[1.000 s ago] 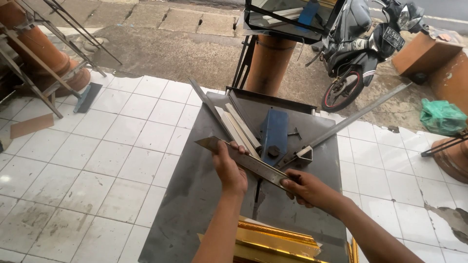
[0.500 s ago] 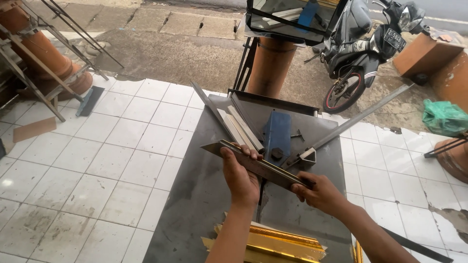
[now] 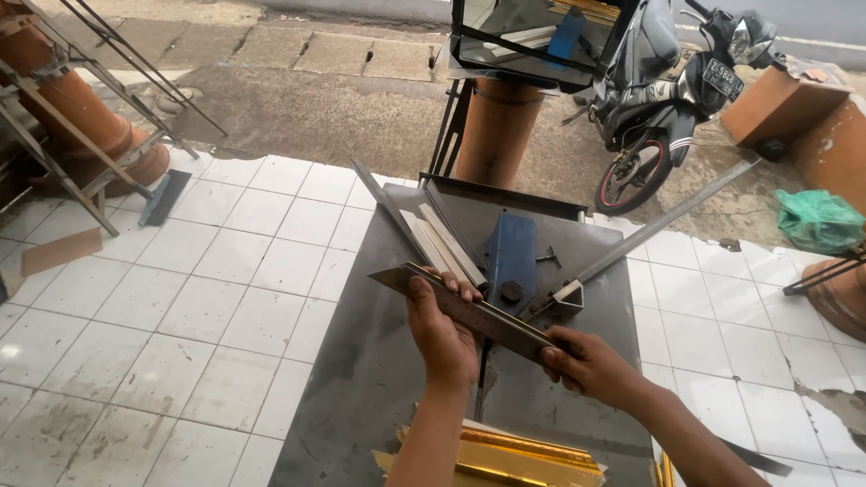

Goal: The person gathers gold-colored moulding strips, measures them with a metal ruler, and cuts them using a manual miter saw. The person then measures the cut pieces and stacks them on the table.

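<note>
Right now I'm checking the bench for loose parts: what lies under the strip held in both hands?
Under the moulding strip, held by the left hand and right hand, is the dark metal table, with the blue cutter block just beyond. Whatever lies directly beneath the hands is covered.

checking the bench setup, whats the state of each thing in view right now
moulding strip: held off the table at both ends
left hand: gripping strip's middle
right hand: gripping strip's near end
blue cutter: on the metal table, untouched
gold mouldings: stacked at near edge
motorbike: parked
</note>
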